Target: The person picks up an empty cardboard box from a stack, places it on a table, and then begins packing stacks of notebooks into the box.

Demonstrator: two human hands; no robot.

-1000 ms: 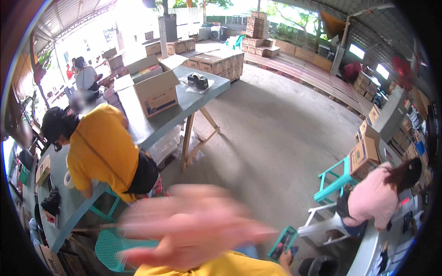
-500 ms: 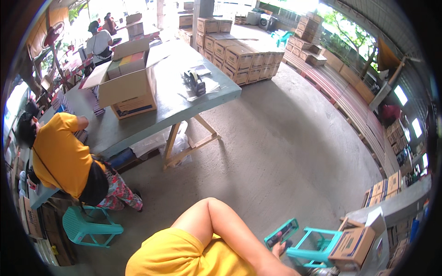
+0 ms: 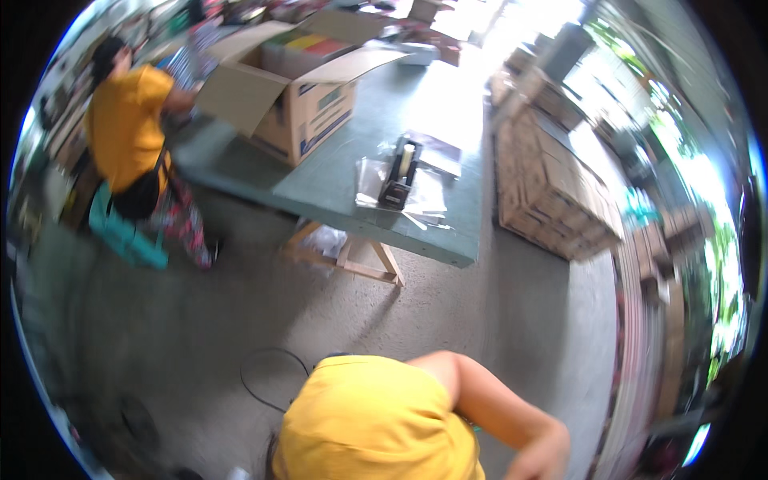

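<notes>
A yellow shirt point(image 3: 376, 416) fills the lower middle, close to the camera. From it a bare bent arm, which I take for my right, reaches toward the lower right. My right hand point(image 3: 538, 462) is blurred and cut by the lower edge, so its fingers and anything in them do not show. A sliver of teal peeks out beside that forearm, too small to name. My left hand is out of sight. Ahead stands a grey-green table point(image 3: 320, 192) bearing an open cardboard box point(image 3: 320, 112) with colourful contents. A black tape dispenser point(image 3: 400, 178) rests on clear plastic sheets point(image 3: 372, 184).
At left a co-worker in an orange-yellow shirt point(image 3: 132, 120) stands by the table, one arm toward the box. Behind them is a teal stool point(image 3: 128, 232). Stacked cartons point(image 3: 552, 188) rise at right. A dark cable point(image 3: 246, 380) loops on the floor point(image 3: 216, 320).
The view has swung left, so the table, box and co-worker sit farther right. A hand at a teal-framed object and the stool at lower right have left sight. The bent arm appears farther right.
</notes>
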